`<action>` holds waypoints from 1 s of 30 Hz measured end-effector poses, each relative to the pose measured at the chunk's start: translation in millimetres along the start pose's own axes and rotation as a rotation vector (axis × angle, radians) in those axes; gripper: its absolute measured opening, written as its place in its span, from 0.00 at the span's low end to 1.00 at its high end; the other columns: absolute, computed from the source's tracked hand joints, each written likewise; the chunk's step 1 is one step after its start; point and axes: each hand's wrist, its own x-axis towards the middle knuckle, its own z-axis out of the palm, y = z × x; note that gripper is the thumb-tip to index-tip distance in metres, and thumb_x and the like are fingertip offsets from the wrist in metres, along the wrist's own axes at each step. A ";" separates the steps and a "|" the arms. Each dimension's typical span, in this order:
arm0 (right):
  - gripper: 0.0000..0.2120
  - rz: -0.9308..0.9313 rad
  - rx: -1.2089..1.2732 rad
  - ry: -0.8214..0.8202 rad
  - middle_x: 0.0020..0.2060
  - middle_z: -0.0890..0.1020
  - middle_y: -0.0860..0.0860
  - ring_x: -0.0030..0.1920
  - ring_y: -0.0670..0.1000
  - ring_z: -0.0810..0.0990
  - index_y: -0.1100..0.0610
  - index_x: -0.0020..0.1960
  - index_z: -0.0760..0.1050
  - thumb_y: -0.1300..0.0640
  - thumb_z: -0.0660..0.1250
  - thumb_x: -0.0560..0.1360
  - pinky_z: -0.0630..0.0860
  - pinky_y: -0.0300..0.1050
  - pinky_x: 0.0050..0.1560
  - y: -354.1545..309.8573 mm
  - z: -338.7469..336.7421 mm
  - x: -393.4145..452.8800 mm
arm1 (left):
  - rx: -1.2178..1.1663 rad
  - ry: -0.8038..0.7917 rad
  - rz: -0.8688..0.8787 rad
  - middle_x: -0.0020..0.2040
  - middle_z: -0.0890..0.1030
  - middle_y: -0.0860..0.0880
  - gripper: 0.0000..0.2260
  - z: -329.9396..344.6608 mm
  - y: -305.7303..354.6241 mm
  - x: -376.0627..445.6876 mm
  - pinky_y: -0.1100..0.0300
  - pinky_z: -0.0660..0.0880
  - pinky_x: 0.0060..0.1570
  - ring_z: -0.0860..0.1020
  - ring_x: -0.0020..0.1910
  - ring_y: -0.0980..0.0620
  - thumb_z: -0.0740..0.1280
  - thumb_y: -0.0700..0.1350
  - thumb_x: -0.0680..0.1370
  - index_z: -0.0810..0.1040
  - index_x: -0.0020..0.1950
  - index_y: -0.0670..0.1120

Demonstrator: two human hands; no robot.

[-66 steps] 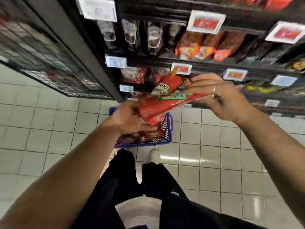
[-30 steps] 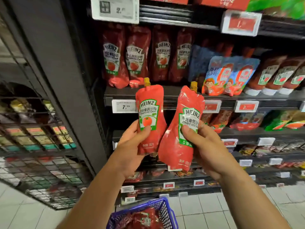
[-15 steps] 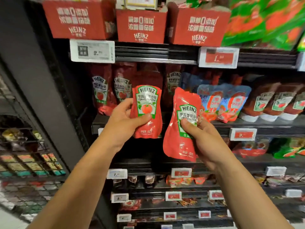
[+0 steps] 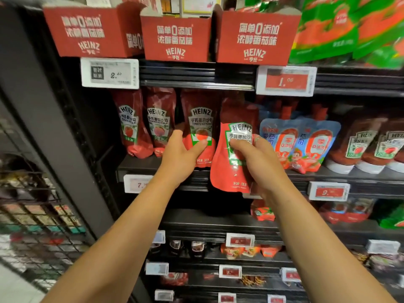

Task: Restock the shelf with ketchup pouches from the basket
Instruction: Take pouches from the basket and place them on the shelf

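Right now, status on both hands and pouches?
Left hand holds Heinz pouch at shelf row. Right hand holds second pouch, lower, front of shelf edge. Nothing blocking.

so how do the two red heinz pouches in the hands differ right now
The red Heinz pouch in the left hand stands upright with its base at the shelf edge; the red Heinz pouch in the right hand tilts and hangs lower, its base below that edge. The first sits in the shelf's row; the second is in front. Both share the same label.
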 end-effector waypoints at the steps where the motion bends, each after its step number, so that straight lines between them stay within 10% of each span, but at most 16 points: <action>1: 0.18 0.000 -0.022 0.025 0.44 0.87 0.50 0.44 0.52 0.87 0.52 0.52 0.79 0.44 0.72 0.68 0.83 0.55 0.48 -1.2 2.2 4.0 | 0.012 0.003 0.007 0.52 0.83 0.49 0.15 0.1 -1.6 0.3 0.43 0.80 0.53 0.83 0.51 0.51 0.73 0.57 0.71 0.73 0.50 0.53; 8: 0.17 -0.027 -0.144 0.145 0.32 0.80 0.32 0.33 0.35 0.81 0.50 0.47 0.74 0.40 0.71 0.67 0.73 0.35 0.27 -1.9 14.4 19.4 | 0.261 -0.003 0.111 0.43 0.79 0.55 0.12 -10.2 -4.8 2.8 0.74 0.70 0.34 0.77 0.40 0.68 0.71 0.48 0.78 0.67 0.46 0.52; 15: 0.16 -0.025 -0.089 0.231 0.32 0.81 0.34 0.33 0.38 0.82 0.50 0.47 0.76 0.41 0.69 0.65 0.75 0.40 0.30 2.6 24.9 32.5 | 0.432 0.002 0.133 0.41 0.73 0.48 0.14 -5.0 0.0 12.8 0.57 0.63 0.36 0.73 0.43 0.47 0.68 0.49 0.80 0.64 0.42 0.49; 24: 0.31 -0.270 -0.344 0.436 0.45 0.83 0.52 0.45 0.53 0.80 0.59 0.65 0.71 0.43 0.67 0.67 0.73 0.41 0.45 12.3 36.2 58.5 | 0.436 0.170 0.148 0.40 0.75 0.50 0.18 1.1 -13.7 10.5 0.61 0.65 0.35 0.74 0.41 0.50 0.74 0.56 0.74 0.66 0.41 0.51; 30: 0.41 -0.269 -0.617 0.398 0.41 0.81 0.43 0.43 0.44 0.79 0.57 0.63 0.69 0.31 0.72 0.61 0.70 0.32 0.37 30.3 43.2 65.4 | 0.443 0.244 0.154 0.39 0.75 0.50 0.17 1.4 -11.6 6.7 0.55 0.69 0.39 0.75 0.40 0.49 0.72 0.57 0.74 0.70 0.41 0.46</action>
